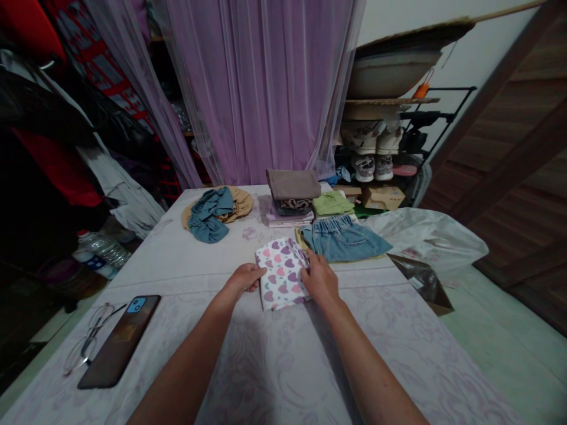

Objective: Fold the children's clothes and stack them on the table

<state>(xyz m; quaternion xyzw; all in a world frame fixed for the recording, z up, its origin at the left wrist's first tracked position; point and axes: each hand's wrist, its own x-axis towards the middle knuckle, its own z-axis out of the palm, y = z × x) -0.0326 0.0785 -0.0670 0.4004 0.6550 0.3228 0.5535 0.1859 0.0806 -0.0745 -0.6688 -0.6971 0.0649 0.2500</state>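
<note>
Between my two hands is a folded white garment [281, 273] printed with pink and purple hearts; its exact kind I cannot tell. My left hand [245, 279] pinches its left edge between thumb and fingers. Along the right edge, my right hand [319, 277] grips the same cloth. Just beyond my right hand lie denim shorts [348, 239] with a gathered waistband, on top of something yellow. Behind the heart-print cloth stands a stack of folded clothes [292, 189] with a brown piece on top. A green folded garment [333, 203] lies beside that stack.
Crumpled blue and tan clothes [210, 215] lie at the table's far left. A phone [121, 342] and eyeglasses [91, 336] rest near left. Right of the table are a plastic bag [429, 236] and a shoe rack [376, 147]. A purple curtain [261, 88] hangs behind.
</note>
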